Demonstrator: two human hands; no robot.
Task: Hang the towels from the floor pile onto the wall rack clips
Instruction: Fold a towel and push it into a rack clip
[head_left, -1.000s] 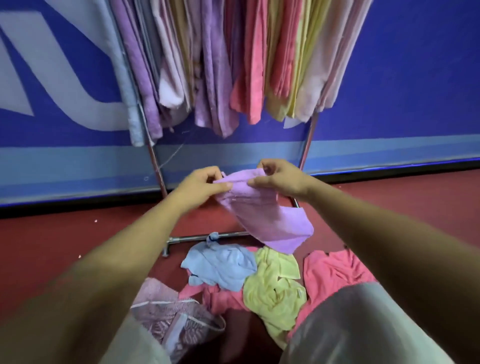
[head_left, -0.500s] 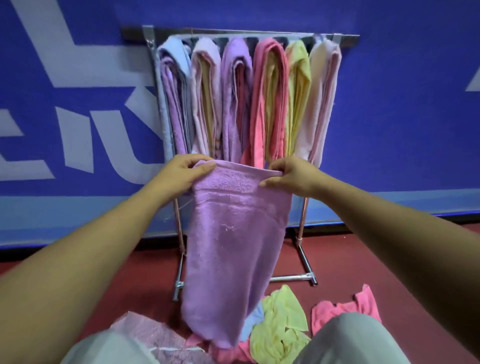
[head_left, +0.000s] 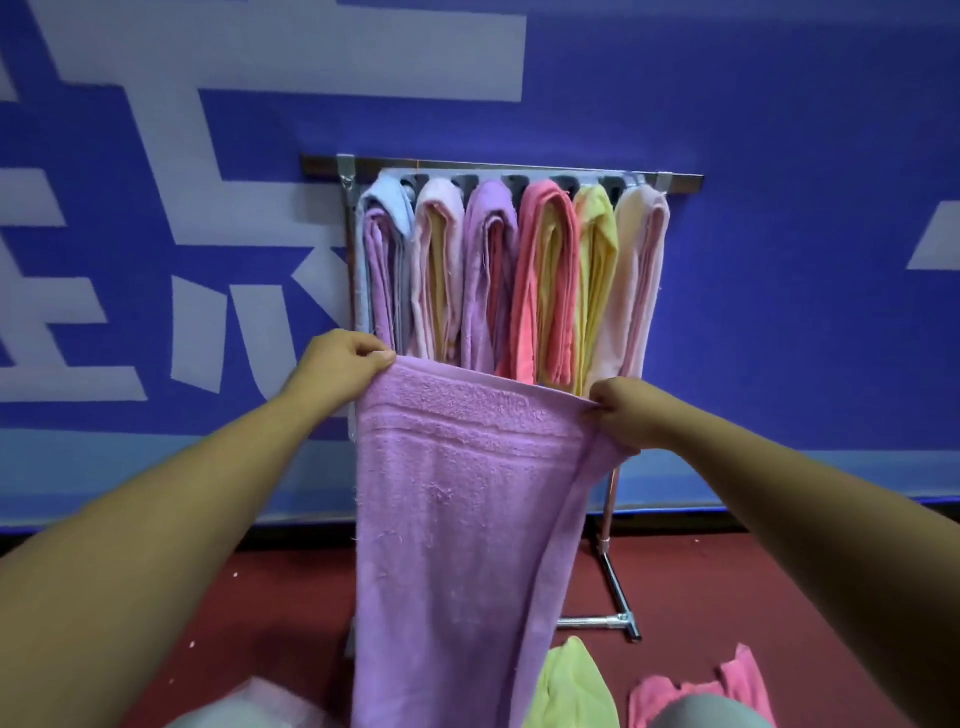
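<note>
A purple towel (head_left: 457, 519) hangs full length in front of me, stretched by its top edge. My left hand (head_left: 340, 364) pinches its top left corner and my right hand (head_left: 626, 413) pinches its top right corner. Behind it stands the rack (head_left: 675, 182) with a metal top bar and dark clips, hung with several folded towels (head_left: 545, 280) in blue, purple, pink, coral, yellow and cream. The held towel's top edge sits below the clips, level with the hanging towels' lower ends. On the floor lie a yellow towel (head_left: 569, 686) and a pink towel (head_left: 696, 693).
The rack's metal leg and foot (head_left: 618, 608) stand on the red floor (head_left: 779, 597) at right. A blue wall (head_left: 805, 312) with large white lettering is right behind the rack. A pale bag (head_left: 260, 712) lies at the bottom left.
The towel went from bunched low over the floor pile to lifted and spread full length before the rack. My hands have moved apart and upward, and my view has risen to the rack's top bar.
</note>
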